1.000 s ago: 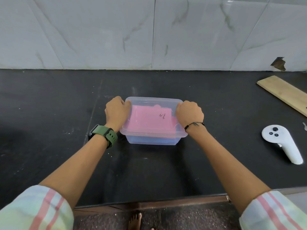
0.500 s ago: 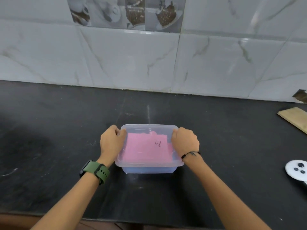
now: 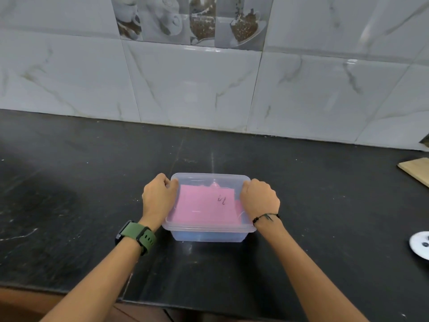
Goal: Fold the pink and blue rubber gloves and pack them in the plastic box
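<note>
A clear plastic box (image 3: 209, 230) with its translucent lid on stands on the black counter in front of me. Through the lid a folded pink glove (image 3: 204, 206) shows, with a small dark mark on it. A blue glove (image 3: 199, 235) lies beneath it, seen through the front wall. My left hand (image 3: 158, 199) is curled over the lid's left edge. My right hand (image 3: 259, 198) is curled over the lid's right edge. Both hands press on the box's sides.
A wooden board (image 3: 416, 170) lies at the counter's far right edge. A white controller (image 3: 421, 245) sits at the right, partly out of frame. The tiled wall (image 3: 209, 89) rises behind the black counter (image 3: 92, 194), whose front edge runs just below my forearms.
The view has tilted upward, so more wall shows and the box sits lower in frame. Both hands stay on the lid's two sides; the box has not visibly shifted on the counter.
</note>
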